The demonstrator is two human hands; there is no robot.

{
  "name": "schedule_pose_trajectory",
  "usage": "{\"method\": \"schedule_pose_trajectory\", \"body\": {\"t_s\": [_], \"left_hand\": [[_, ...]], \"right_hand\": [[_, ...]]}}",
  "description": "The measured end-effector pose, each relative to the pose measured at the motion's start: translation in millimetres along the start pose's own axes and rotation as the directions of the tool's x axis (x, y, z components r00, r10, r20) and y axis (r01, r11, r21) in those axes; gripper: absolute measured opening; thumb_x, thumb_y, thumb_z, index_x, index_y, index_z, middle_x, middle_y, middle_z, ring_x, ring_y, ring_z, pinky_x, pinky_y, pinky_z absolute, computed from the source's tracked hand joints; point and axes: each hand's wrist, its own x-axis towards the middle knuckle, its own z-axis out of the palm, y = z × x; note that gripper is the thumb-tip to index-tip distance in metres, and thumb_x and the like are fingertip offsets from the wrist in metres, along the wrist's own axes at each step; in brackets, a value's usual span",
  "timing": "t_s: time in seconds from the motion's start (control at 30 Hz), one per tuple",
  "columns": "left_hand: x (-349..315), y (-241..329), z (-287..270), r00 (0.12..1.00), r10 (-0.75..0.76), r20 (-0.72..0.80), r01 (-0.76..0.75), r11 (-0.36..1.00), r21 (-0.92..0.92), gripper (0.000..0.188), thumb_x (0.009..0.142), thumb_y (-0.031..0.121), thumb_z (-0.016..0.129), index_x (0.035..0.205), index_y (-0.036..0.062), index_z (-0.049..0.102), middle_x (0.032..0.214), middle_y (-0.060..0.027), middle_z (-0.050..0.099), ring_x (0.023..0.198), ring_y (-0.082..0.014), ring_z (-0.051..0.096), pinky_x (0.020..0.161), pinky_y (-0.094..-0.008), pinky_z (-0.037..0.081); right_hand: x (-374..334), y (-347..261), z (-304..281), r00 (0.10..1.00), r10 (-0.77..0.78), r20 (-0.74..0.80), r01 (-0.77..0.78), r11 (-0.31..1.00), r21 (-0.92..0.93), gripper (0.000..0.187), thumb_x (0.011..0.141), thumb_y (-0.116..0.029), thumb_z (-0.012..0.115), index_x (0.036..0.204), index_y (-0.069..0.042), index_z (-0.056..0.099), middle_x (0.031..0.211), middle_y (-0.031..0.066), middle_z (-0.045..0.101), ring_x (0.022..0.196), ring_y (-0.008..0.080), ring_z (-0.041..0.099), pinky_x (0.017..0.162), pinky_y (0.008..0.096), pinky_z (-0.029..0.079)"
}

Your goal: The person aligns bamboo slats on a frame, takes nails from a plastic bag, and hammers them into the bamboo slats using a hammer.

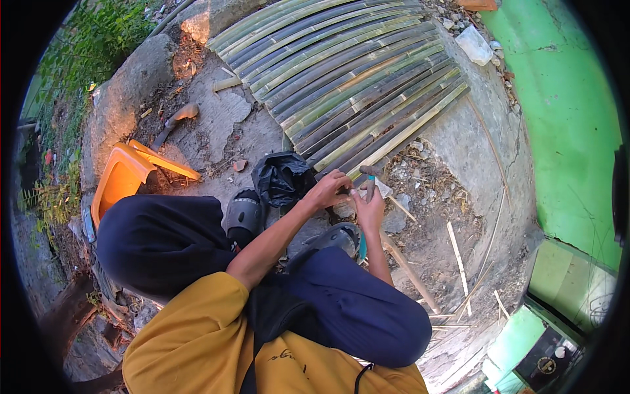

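Both my hands meet in front of my knees, near the close end of a panel of split bamboo strips (348, 79). My right hand (371, 210) is closed round a hammer (368, 171); its head sticks up above the fingers and a teal handle shows below. My left hand (330, 190) is closed in a pinch, its fingertips almost touching the right thumb. Whatever lies between those fingertips is too small to make out. Just left of my left hand, a black plastic bag (282, 178) lies on the ground by my shoe (245, 213).
An orange plastic chair (121, 177) lies at the left. Thin bamboo offcuts (458, 262) and a longer curved stick (410, 272) are strewn on the right. Beyond them rises a green wall (558, 125). Rubble and stones (474, 46) edge the rough concrete ground.
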Motion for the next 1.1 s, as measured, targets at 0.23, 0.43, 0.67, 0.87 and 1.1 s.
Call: {"method": "schedule_pose_trajectory", "body": {"t_s": [0.23, 0.43, 0.67, 0.87, 1.1], "left_hand": [[-13.1, 9.1, 4.4, 0.992, -0.017, -0.128, 0.031, 0.994, 0.108, 0.039, 0.07, 0.021, 0.088, 0.101, 0.0084, 0.068, 0.104, -0.0067, 0.061, 0.108, -0.0308, 0.055, 0.092, -0.0426, 0.045], [-17.9, 14.8, 2.1, 0.983, -0.036, -0.18, 0.09, 0.95, 0.299, 0.038, 0.067, 0.029, 0.088, 0.099, 0.0152, 0.073, 0.105, -0.0011, 0.062, 0.112, -0.0256, 0.054, 0.099, -0.0437, 0.036], [-16.7, 13.2, 1.2, 0.985, -0.088, -0.146, 0.124, 0.958, 0.258, 0.039, 0.069, 0.033, 0.087, 0.103, 0.0179, 0.074, 0.106, -0.0006, 0.061, 0.114, -0.0257, 0.053, 0.1, -0.0423, 0.036], [-16.4, 10.3, -2.5, 0.99, -0.09, -0.11, 0.115, 0.96, 0.255, 0.041, 0.071, 0.036, 0.086, 0.105, 0.0178, 0.074, 0.107, -0.0014, 0.06, 0.115, -0.026, 0.051, 0.101, -0.0423, 0.036], [-14.9, 6.0, -6.0, 0.995, -0.069, -0.066, 0.084, 0.96, 0.267, 0.042, 0.071, 0.037, 0.086, 0.107, 0.0176, 0.073, 0.107, -0.0021, 0.059, 0.114, -0.026, 0.051, 0.1, -0.0422, 0.035]], "right_hand": [[-0.1, 6.5, 4.5, 1.0, 0.002, -0.011, -0.002, 0.999, 0.035, 0.033, 0.083, -0.019, 0.085, 0.103, -0.005, 0.063, 0.064, 0.0041, 0.053, 0.056, 0.0147, 0.052, 0.055, 0.0341, 0.045], [-1.6, 6.5, 3.6, 1.0, 0.017, -0.005, -0.017, 1.0, 0.007, 0.032, 0.083, -0.019, 0.085, 0.101, -0.006, 0.063, 0.062, 0.0032, 0.053, 0.055, 0.0142, 0.054, 0.055, 0.0343, 0.045], [-10.7, 16.4, -21.1, 0.997, -0.069, 0.042, 0.068, 0.997, 0.036, 0.03, 0.102, -0.029, 0.059, 0.111, 0.0, 0.061, 0.082, 0.022, 0.068, 0.071, 0.0391, 0.066, 0.065, 0.0486, 0.05], [-49.0, 37.6, -36.8, 0.958, -0.229, 0.171, 0.248, 0.964, -0.1, 0.03, 0.106, -0.022, 0.05, 0.127, 0.0, 0.053, 0.099, 0.0308, 0.069, 0.09, 0.0516, 0.066, 0.073, 0.0572, 0.049], [-50.5, 42.8, -30.1, 0.936, -0.254, 0.245, 0.3, 0.938, -0.175, 0.027, 0.103, -0.016, 0.055, 0.125, -0.001, 0.052, 0.091, 0.029, 0.068, 0.087, 0.0524, 0.065, 0.07, 0.0567, 0.05]]}}
